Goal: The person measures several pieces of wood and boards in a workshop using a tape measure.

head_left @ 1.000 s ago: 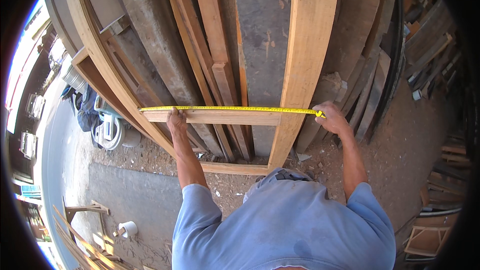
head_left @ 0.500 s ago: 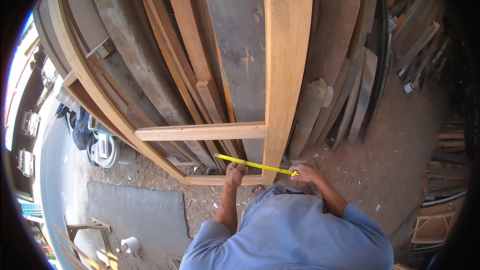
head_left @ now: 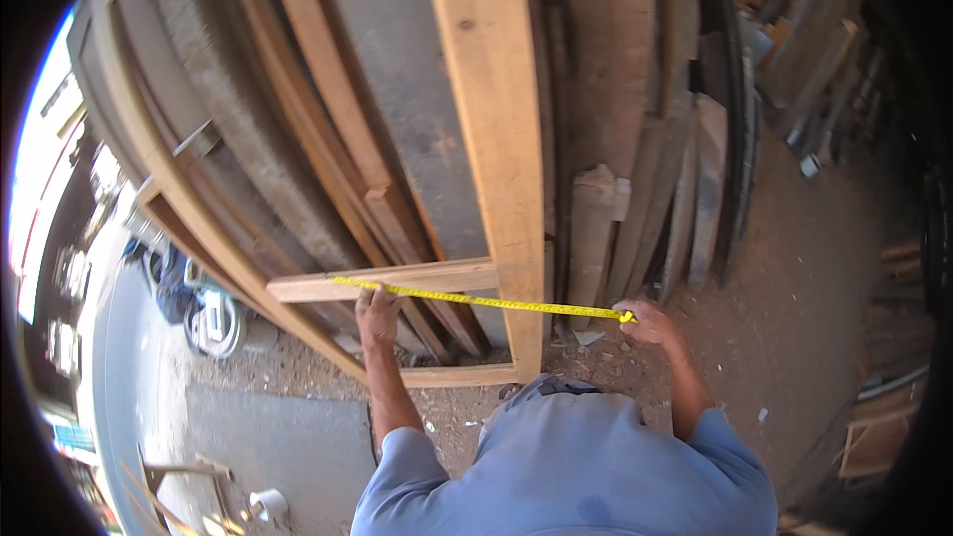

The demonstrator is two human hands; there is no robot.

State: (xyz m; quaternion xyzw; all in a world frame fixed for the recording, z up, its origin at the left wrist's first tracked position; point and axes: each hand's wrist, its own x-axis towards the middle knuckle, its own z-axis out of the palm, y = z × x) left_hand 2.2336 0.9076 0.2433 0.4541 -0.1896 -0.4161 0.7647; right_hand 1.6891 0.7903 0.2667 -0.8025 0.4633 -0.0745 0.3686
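A yellow tape measure [head_left: 496,302] is drawn out between my hands, across a wooden frame. Near the blade's free end, my left hand [head_left: 378,316] pinches it just below the frame's middle rail [head_left: 397,280]. My right hand [head_left: 650,322] grips the other end, to the right of the frame's wide upright [head_left: 511,238]; the case is mostly hidden in the fingers. The blade passes in front of that upright and slopes slightly down to the right. Below it runs the bottom rail [head_left: 462,375]; the frame's left upright [head_left: 189,179] curves in the fisheye view.
Planks [head_left: 328,89] lean behind the frame, and weathered boards [head_left: 596,228] stand to its right. A grey mat [head_left: 268,437] lies on the littered ground at lower left, with a white container [head_left: 268,506] at its edge. Stacked timber [head_left: 879,442] is at far right.
My hands have moved apart, the left one up and leftward, the right one rightward. More yellow blade shows between them. The frame appears shifted left and tilted as the view turned.
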